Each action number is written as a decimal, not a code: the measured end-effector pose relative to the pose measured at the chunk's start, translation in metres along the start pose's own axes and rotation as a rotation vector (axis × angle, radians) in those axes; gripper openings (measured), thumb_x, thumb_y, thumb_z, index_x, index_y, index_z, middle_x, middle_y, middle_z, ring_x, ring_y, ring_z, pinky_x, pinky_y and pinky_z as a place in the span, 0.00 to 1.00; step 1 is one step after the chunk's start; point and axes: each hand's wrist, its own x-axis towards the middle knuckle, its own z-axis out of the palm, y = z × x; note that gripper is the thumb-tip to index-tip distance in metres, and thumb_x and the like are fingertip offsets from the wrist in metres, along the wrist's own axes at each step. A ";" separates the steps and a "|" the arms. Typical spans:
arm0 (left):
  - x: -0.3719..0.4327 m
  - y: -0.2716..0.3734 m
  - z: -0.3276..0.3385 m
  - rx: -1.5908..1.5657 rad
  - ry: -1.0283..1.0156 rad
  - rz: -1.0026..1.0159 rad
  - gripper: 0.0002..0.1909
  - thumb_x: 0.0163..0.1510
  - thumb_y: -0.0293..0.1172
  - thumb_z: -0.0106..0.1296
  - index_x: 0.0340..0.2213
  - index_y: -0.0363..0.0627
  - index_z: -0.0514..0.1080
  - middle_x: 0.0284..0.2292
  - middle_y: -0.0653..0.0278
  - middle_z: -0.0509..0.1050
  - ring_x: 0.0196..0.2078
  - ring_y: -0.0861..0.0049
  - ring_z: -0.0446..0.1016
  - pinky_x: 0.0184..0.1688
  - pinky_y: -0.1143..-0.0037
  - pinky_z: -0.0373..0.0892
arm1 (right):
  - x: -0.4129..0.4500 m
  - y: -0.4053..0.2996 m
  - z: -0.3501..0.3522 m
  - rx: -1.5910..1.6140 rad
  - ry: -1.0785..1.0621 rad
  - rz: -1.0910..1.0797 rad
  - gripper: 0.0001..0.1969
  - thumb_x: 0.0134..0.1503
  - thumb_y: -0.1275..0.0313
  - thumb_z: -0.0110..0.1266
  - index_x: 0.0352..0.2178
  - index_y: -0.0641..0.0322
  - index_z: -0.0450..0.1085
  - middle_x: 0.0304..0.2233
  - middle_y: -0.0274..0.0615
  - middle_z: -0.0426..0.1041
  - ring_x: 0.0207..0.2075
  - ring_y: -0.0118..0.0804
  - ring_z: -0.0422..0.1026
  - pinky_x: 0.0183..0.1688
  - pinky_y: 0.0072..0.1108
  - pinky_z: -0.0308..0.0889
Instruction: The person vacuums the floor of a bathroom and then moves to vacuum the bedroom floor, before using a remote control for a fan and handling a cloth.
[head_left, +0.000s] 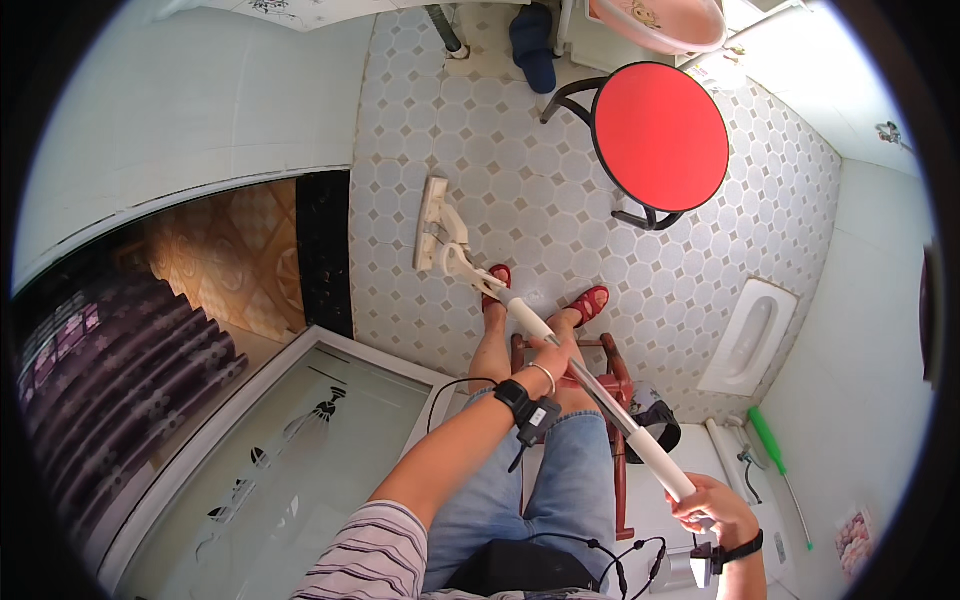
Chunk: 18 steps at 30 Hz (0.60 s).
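Note:
A squeeze mop slants across the view, its metal pole (604, 396) passing over the person's knees. My left hand (551, 361) is closed around the pole near the lower cream sleeve. At the upper end, my right hand (709, 504) grips the cream handle (660, 463). The mop's cream head (430, 223) lies on the tiled floor ahead of the feet, with a lever joint (459, 259) beside it. Whether a sponge is fitted cannot be told. Both wrists wear black straps with small devices. Red sandals (589, 305) are on the feet, and a reddish wooden chair (616, 367) is under the legs.
A red round stool (660, 136) stands ahead right, near a blue slipper (533, 46) and a pink basin (667, 22). A squat toilet (748, 337) lies right; a green-handled brush (765, 433) leans nearby. The left has a black threshold (324, 253) and a glass door (300, 480).

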 end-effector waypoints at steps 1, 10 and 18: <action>-0.032 0.023 0.031 -0.115 -0.135 -0.123 0.34 0.53 0.42 0.40 0.46 0.33 0.33 0.30 0.51 0.67 0.23 0.67 0.73 0.25 0.67 0.74 | -0.017 0.017 -0.014 0.061 0.061 0.009 0.08 0.36 0.82 0.48 0.23 0.65 0.62 0.15 0.35 0.61 0.11 0.24 0.58 0.12 0.15 0.51; -0.070 -0.040 0.174 -0.036 -0.094 -0.127 0.23 0.50 0.36 0.44 0.37 0.42 0.42 0.28 0.49 0.65 0.21 0.60 0.73 0.20 0.61 0.73 | -0.116 0.087 -0.047 0.164 0.323 0.109 0.08 0.46 0.77 0.49 0.31 0.63 0.64 0.12 0.30 0.61 0.08 0.20 0.58 0.08 0.11 0.49; -0.039 0.026 0.115 0.340 0.063 0.101 0.39 0.51 0.37 0.42 0.49 0.31 0.28 0.30 0.44 0.67 0.26 0.59 0.71 0.24 0.68 0.71 | -0.012 0.100 -0.065 0.175 -0.125 -0.101 0.11 0.36 0.80 0.51 0.25 0.66 0.60 0.16 0.38 0.62 0.10 0.29 0.60 0.13 0.18 0.55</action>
